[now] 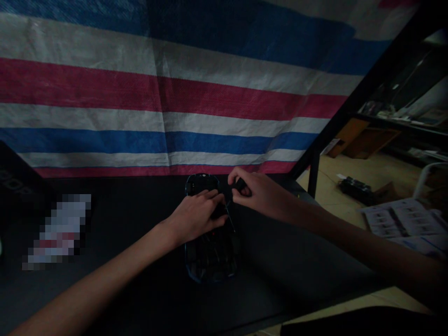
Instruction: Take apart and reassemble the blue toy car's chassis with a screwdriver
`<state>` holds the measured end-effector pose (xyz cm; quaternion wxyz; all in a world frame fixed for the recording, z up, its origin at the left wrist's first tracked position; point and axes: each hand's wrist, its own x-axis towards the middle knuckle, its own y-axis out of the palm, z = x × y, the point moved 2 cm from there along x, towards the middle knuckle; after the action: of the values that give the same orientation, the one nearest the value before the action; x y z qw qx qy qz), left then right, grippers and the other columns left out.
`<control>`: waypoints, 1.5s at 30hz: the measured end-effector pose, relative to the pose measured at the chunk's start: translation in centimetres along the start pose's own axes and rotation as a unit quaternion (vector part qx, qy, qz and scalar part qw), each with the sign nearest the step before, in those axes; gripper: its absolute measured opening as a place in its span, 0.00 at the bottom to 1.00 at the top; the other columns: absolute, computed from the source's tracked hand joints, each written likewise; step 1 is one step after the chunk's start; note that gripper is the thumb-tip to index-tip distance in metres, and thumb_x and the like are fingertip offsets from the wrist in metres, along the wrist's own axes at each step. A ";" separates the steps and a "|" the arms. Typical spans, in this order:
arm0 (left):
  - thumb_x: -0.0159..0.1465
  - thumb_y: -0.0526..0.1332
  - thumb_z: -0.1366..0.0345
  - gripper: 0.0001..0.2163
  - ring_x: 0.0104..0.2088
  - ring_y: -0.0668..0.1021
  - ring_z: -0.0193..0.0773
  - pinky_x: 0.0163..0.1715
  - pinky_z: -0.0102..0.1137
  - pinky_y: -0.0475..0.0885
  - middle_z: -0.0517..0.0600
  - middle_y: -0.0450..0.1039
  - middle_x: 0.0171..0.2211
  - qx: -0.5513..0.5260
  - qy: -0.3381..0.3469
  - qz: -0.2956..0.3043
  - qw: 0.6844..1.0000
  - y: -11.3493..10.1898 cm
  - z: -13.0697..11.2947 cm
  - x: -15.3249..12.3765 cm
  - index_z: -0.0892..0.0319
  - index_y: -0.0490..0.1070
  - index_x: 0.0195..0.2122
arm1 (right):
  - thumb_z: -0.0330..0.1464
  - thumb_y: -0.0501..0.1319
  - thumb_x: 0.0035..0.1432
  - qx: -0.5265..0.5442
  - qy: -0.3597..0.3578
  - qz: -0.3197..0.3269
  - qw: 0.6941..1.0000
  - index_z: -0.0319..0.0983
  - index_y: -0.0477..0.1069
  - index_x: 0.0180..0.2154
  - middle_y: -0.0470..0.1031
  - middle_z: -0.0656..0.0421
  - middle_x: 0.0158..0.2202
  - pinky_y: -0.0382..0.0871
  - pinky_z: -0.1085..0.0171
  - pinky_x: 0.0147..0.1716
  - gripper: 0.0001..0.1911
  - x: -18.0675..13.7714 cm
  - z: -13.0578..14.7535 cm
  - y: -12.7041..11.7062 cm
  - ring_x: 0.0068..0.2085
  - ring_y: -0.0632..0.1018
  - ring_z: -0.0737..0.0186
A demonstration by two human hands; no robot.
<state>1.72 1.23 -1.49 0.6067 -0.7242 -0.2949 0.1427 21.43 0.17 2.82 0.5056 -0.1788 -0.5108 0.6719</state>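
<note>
A long, dark, rounded object with a blue rim, resembling a toy car (210, 261), lies on the black table. My left hand (199, 212) lies across its middle, fingers curled over the right edge and thumb stretched to the right. A thin bluish edge or strip shows just right of that thumb. Close by, to the right of the toy car's far end, my right hand (257, 191) is raised with fingers curled around a small black object (240, 184). Its kind is too dark to tell. Much of the toy car's middle is hidden under my left hand.
A striped plastic sheet (210, 100) hangs behind the black table (276, 266). A blurred-out packet (59, 228) lies at left, near a dark box (21, 182). Beyond the table's right edge, printed sheets (402, 219) and a dark device (355, 189) appear beside a metal post (314, 175).
</note>
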 end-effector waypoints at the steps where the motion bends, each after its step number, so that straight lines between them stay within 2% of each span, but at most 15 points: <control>1: 0.73 0.59 0.55 0.15 0.51 0.80 0.49 0.43 0.39 0.78 0.54 0.75 0.53 0.002 0.001 0.000 1.000 0.0 0.0 0.0 0.59 0.72 0.54 | 0.30 0.61 0.61 -0.016 0.008 -0.012 1.000 0.42 0.67 0.45 0.75 0.63 0.31 0.63 0.65 0.31 0.10 -0.1 0.1 0.0 0.29 0.75 0.64; 5: 0.73 0.58 0.55 0.16 0.52 0.80 0.50 0.44 0.41 0.78 0.54 0.75 0.54 0.005 0.006 0.003 1.000 0.0 0.1 0.0 0.58 0.71 0.56 | 0.36 0.57 0.69 -0.112 0.027 -0.024 0.993 0.42 0.68 0.42 0.73 0.63 0.27 0.60 0.62 0.32 0.05 -0.5 0.7 0.1 0.28 0.73 0.62; 8: 0.74 0.57 0.54 0.17 0.52 0.80 0.51 0.44 0.41 0.78 0.55 0.74 0.55 0.006 0.011 -0.001 1.000 0.1 0.1 0.0 0.59 0.71 0.56 | 0.33 0.56 0.67 -0.124 0.004 -0.035 0.992 0.41 0.67 0.44 0.77 0.58 0.35 0.62 0.60 0.36 0.05 -0.7 1.4 0.3 0.31 0.74 0.61; 10: 0.74 0.56 0.53 0.18 0.53 0.80 0.51 0.43 0.41 0.78 0.56 0.74 0.55 0.009 0.011 -0.004 1.000 0.1 0.1 0.1 0.60 0.71 0.56 | 0.31 0.57 0.65 -0.122 -0.008 -0.049 0.991 0.39 0.66 0.47 0.78 0.55 0.40 0.63 0.60 0.39 0.09 -0.8 1.7 0.4 0.32 0.74 0.61; 14: 0.74 0.56 0.53 0.18 0.54 0.79 0.52 0.44 0.41 0.78 0.56 0.74 0.58 0.010 0.010 -0.003 1.000 0.0 0.0 0.0 0.59 0.71 0.57 | 0.37 0.56 0.69 -0.156 0.016 -0.033 0.987 0.40 0.68 0.44 0.75 0.59 0.31 0.60 0.59 0.35 0.08 -0.9 1.5 0.5 0.28 0.72 0.61; 16: 0.74 0.56 0.54 0.17 0.52 0.80 0.51 0.43 0.40 0.78 0.56 0.74 0.58 0.007 0.008 0.001 1.000 -0.2 0.0 0.0 0.59 0.71 0.56 | 0.36 0.55 0.70 -0.152 0.018 -0.024 0.988 0.40 0.68 0.43 0.75 0.59 0.31 0.59 0.60 0.34 0.07 -0.8 1.3 0.4 0.30 0.73 0.61; 19: 0.73 0.57 0.54 0.17 0.51 0.80 0.50 0.41 0.39 0.78 0.56 0.75 0.56 0.007 0.009 -0.001 1.000 -0.3 -0.1 -0.1 0.59 0.72 0.55 | 0.30 0.57 0.66 -0.139 0.002 -0.020 0.990 0.39 0.67 0.47 0.78 0.56 0.38 0.61 0.62 0.36 0.08 -0.5 1.5 0.1 0.34 0.75 0.61; 24: 0.73 0.57 0.53 0.20 0.53 0.80 0.53 0.43 0.42 0.79 0.58 0.75 0.57 0.028 0.007 -0.007 1.000 -0.2 -0.4 -0.2 0.62 0.70 0.58 | 0.35 0.56 0.68 -0.126 -0.006 0.001 0.992 0.42 0.68 0.41 0.73 0.61 0.28 0.58 0.62 0.31 0.05 0.3 1.9 0.0 0.28 0.73 0.63; 29: 0.74 0.57 0.54 0.19 0.55 0.79 0.54 0.47 0.43 0.79 0.60 0.74 0.58 0.045 0.004 -0.008 0.999 -0.1 -0.7 -0.3 0.64 0.71 0.56 | 0.31 0.60 0.61 -0.099 -0.010 0.000 0.995 0.42 0.65 0.44 0.75 0.62 0.33 0.60 0.63 0.32 0.08 -0.2 2.4 0.7 0.30 0.75 0.64; 31: 0.74 0.56 0.54 0.19 0.56 0.79 0.55 0.48 0.44 0.78 0.61 0.74 0.59 0.041 0.007 -0.007 0.999 -0.1 -0.7 -0.3 0.64 0.71 0.57 | 0.34 0.59 0.65 -0.108 -0.003 0.000 0.994 0.42 0.66 0.41 0.74 0.62 0.30 0.58 0.62 0.31 0.04 -0.6 2.6 0.7 0.30 0.75 0.63; 35: 0.74 0.56 0.55 0.20 0.57 0.78 0.55 0.50 0.44 0.77 0.61 0.73 0.59 0.023 0.012 -0.009 1.000 -0.1 -0.6 -0.3 0.63 0.70 0.60 | 0.39 0.53 0.71 -0.114 -0.005 0.004 0.993 0.42 0.68 0.39 0.74 0.61 0.29 0.57 0.61 0.31 0.10 -1.1 2.5 0.5 0.29 0.75 0.61; 38: 0.74 0.56 0.55 0.20 0.56 0.79 0.54 0.48 0.43 0.77 0.60 0.73 0.57 0.023 0.014 -0.008 1.000 -0.2 -0.6 -0.3 0.62 0.70 0.60 | 0.35 0.56 0.68 -0.100 -0.004 -0.013 0.995 0.41 0.66 0.42 0.75 0.59 0.32 0.60 0.62 0.32 0.05 -1.0 2.1 0.5 0.30 0.75 0.61; 41: 0.74 0.56 0.54 0.20 0.54 0.79 0.54 0.45 0.42 0.78 0.60 0.74 0.56 0.026 0.012 -0.008 1.000 -0.2 -0.5 -0.2 0.63 0.71 0.58 | 0.32 0.59 0.63 -0.105 -0.002 -0.027 0.994 0.41 0.65 0.43 0.75 0.60 0.33 0.62 0.62 0.35 0.07 -0.8 1.9 0.6 0.32 0.75 0.61; 45: 0.74 0.56 0.55 0.19 0.53 0.79 0.52 0.45 0.41 0.78 0.59 0.74 0.55 0.022 0.016 -0.013 1.000 0.0 -0.3 -0.3 0.60 0.72 0.58 | 0.34 0.55 0.68 -0.120 0.011 -0.041 0.992 0.42 0.67 0.40 0.75 0.60 0.31 0.61 0.62 0.35 0.04 -0.7 2.1 0.8 0.32 0.75 0.61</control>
<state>1.66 0.80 -1.46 0.6293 -0.7088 -0.2913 0.1296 19.75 -1.43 2.82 0.5132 -0.2246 -0.5891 0.5823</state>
